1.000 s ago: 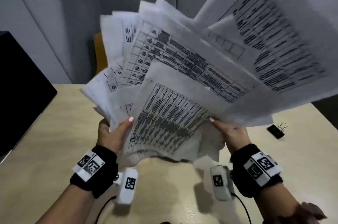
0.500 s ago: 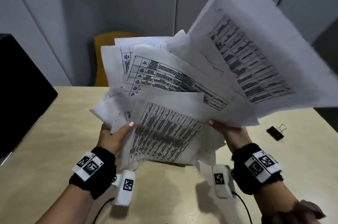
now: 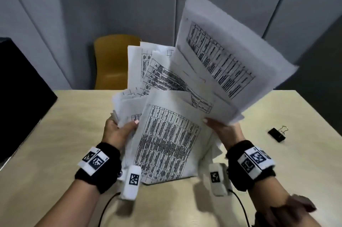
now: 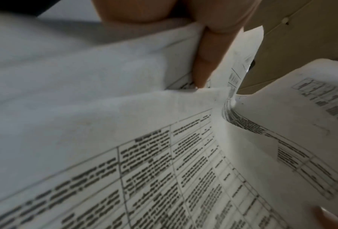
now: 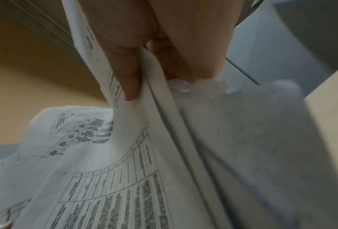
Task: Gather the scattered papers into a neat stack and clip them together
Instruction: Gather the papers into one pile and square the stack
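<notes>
Centrally, both hands hold a loose fan of printed papers (image 3: 166, 145) above a pale wooden table (image 3: 64, 134), sheets splayed at diff. angles and not squared. Left hand (image 3: 116, 132) grips the fan's left edge, thumb on the front of the sheets, fingers hidden behind. Left wrist view: thumb (image 4: 209, 62) pressed onto a sheet near its edge, w/ table-print pages (image 4: 164, 178) curving below. Right hand (image 3: 222, 130) clamps the right side of the fan; thumb lies on top, pointing toward the centre. Right wrist view: thumb (image 5: 125, 74) on one face of several sheets (image 5: 134, 178), fingers (image 5: 193, 58) on the other face, i.e. a pinch on the bundle. Hands sit apart, one at each side of the fan. Front sheet shows a dense ruled table of text, too blurred to read. One large sheet (image 3: 227, 56) tilts up and to the right, standing higher than the rest. Lower corners of the bundle hang just over the table; contact cannot be told. Black binder clip (image 3: 277, 134) w/ wire handles lies on the table, well right of the right hand, apart from the papers. Each wrist carries a black band w/ coded white tags. Behind the table: a yellow chair (image 3: 111, 63) and a grey panelled wall (image 3: 111, 4). Dark screen (image 3: 18, 93) at far left.
</notes>
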Tool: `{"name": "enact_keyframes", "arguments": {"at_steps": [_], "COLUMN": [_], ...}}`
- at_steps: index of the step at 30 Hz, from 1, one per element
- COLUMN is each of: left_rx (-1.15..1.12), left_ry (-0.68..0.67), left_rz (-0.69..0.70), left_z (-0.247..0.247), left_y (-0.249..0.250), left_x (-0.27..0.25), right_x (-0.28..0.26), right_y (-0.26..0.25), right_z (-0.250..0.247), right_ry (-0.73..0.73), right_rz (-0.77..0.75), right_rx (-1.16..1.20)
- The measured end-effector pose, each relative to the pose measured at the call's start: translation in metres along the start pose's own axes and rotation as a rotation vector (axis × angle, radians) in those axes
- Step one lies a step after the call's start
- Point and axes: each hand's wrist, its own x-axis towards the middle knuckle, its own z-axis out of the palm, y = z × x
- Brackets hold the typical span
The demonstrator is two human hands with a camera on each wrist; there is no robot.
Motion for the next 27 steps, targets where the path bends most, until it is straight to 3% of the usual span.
{"name": "enact_keyframes", "arguments": {"at_steps": [4, 7, 11, 15, 19, 21, 24, 27], "left_rx": [-0.078, -0.081, 0.077, 0.141, 0.144, 0.117, 0.103, 0.146], "left_ry": [0.057, 0.022, -0.121, 0.044, 0.187, 0.213, 0.108, 0.021], "left_rz": [0.095, 0.188, -0.001, -0.004, 0.112, 0.158, 0.176, 0.129], "left_z": [-0.009, -0.030, -0.026, -0.016, -0.012, -0.008, -0.011, -0.012], "left_y": [0.008, 0.004, -0.004, -0.007, -0.004, 0.003, 0.005, -0.006], "left_x": [0.005, 0.008, -0.006, 0.001, 0.002, -0.002, -0.004, -0.003], "right_x": [0.003, -0.001, -0.008, -0.006, -0.003, -0.005, -0.007, -0.004], "right_y": [-0.003, -0.003, 0.001, 0.006, -0.001, -0.009, -0.006, 0.002], "right_z": [-0.013, -0.026, -0.015, 0.004, 0.007, 0.003, 0.002, 0.006], "right_ry": [0.036, -0.028, -0.078, -0.020, 0.083, 0.065, -0.091, -0.003], "right_rz": [-0.022, -0.029, 0.041, 0.013, -0.107, -0.100, 0.052, 0.016], "right_rx": [0.136, 0.218, 0.078, -0.014, -0.031, 0.040, -0.009, -0.050]}}
